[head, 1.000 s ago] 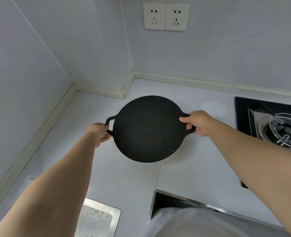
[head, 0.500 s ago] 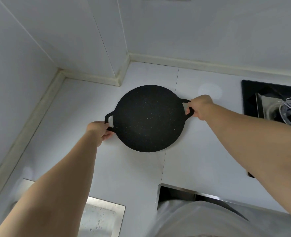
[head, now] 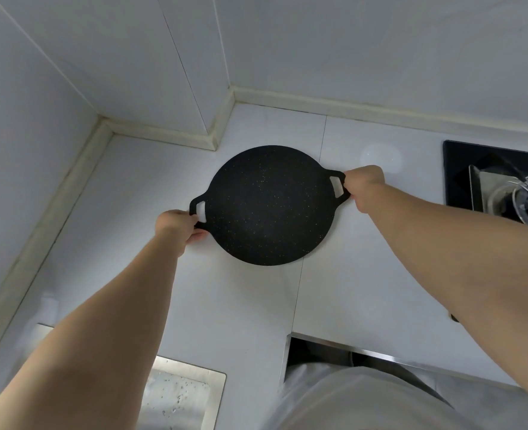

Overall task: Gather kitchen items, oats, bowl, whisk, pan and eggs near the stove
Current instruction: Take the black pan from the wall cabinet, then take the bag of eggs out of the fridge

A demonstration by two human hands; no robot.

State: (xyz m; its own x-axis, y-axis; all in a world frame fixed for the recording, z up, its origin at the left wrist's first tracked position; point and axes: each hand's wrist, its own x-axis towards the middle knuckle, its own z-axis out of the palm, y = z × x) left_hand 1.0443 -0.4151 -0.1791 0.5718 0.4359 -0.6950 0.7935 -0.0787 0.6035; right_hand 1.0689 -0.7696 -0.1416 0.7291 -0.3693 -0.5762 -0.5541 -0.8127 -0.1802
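**Step in hand: set the pan down beside the stove.**

Position. The pan (head: pixel 268 206) is a flat, black, speckled disc with two loop handles. It lies level over the white counter (head: pixel 365 274), across the counter seam. It is near the wall corner and well left of the stove (head: pixel 498 178). It appears to rest on the surface, but contact under the rim cannot be confirmed.

Grip. The left hand (head: pixel 175 225) grasps the left handle (head: pixel 199 212), with its fingers curled round the loop. The right hand (head: pixel 363 184) grasps the right handle (head: pixel 338 187) in the same way. Both arms are extended.

Procedure.
1. Hold the pan level and share the load equally between the two handles.
2. Lower the pan until the full underside bears on the counter. Do not drop one edge first, because a shallow disc is likely to rock or scrape.
3. Confirm that the pan sits stable before loosening either hand.
4. Release both handles together and draw the fingers outward, clear of the loops.

Placement check. The task asks for the items near the stove. Bare counter shows between the pan and the stove, so a position further right would probably serve better. It would also leave room for the oats, bowl, whisk and eggs, none of which are in view.

Caution. The sink (head: pixel 175 395) lies at the near left, so keep the pan clear of its edge.
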